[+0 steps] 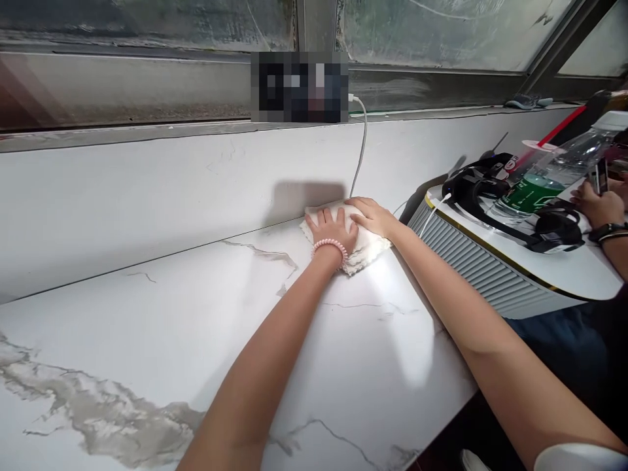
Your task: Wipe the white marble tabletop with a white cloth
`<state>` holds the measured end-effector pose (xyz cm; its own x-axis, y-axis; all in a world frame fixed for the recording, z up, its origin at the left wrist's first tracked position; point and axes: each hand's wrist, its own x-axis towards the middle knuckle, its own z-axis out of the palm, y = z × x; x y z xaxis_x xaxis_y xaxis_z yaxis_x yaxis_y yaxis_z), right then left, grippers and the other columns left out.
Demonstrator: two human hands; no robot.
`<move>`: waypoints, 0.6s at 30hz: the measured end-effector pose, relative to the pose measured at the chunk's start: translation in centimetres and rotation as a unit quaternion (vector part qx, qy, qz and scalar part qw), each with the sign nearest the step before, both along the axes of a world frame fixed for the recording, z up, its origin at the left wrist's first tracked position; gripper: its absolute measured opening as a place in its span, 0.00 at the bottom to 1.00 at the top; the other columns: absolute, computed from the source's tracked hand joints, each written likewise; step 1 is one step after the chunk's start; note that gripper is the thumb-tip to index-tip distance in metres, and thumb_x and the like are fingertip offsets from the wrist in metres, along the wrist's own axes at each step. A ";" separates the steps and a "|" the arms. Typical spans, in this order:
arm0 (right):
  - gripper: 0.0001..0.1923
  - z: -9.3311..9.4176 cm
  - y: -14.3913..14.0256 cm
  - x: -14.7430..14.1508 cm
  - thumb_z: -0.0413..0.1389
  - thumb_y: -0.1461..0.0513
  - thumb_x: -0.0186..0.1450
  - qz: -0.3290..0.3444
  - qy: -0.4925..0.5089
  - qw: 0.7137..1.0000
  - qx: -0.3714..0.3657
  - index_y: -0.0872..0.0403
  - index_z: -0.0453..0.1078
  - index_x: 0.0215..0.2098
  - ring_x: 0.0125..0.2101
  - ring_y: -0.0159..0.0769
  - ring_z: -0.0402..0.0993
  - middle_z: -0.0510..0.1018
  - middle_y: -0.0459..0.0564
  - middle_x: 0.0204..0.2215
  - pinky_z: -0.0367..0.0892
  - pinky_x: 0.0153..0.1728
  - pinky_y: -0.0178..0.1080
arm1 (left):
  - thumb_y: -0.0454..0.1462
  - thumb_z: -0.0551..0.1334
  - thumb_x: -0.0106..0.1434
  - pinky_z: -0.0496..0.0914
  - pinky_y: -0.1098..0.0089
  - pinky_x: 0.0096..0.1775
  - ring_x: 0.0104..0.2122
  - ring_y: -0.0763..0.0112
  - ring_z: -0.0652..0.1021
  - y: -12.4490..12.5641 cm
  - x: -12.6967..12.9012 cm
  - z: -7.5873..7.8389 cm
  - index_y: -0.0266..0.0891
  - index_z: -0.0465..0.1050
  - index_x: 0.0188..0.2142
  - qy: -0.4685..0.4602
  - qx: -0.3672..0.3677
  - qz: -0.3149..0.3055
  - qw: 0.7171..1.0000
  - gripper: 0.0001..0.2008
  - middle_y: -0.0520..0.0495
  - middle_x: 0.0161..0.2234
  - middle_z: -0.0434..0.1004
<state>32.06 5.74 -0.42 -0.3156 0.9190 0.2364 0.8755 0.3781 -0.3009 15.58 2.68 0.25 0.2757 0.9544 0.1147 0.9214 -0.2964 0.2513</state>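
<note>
A folded white cloth (pixel 366 250) lies on the white marble counter (pixel 196 314) close to the back wall. My left hand (pixel 332 229), with a pink coiled band at the wrist, presses flat on the cloth's left part. Beside it, my right hand (pixel 373 216) rests flat on the cloth's right part, fingers together and overlapping the left hand's edge. Both arms stretch far forward across the counter.
A blurred device (pixel 299 86) on the window ledge has a white cable (pixel 362 140) hanging down to the counter. At right is a white ribbed appliance (pixel 490 268) carrying a black headset (pixel 495 190) and a plastic bottle (pixel 544 176). Another person's hand (pixel 596 204) holds a phone at far right.
</note>
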 end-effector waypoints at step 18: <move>0.31 -0.5 -8.9 3.1 0.40 0.45 0.70 -0.048 0.001 0.998 -0.032 0.47 0.55 0.67 0.69 0.48 0.47 0.56 0.50 0.68 0.48 0.67 0.56 | 0.49 0.40 0.71 0.38 0.40 0.65 0.69 0.48 0.48 -6.9 1.7 0.6 0.37 0.48 0.70 0.053 -0.020 -0.069 0.996 0.33 0.36 0.71 0.46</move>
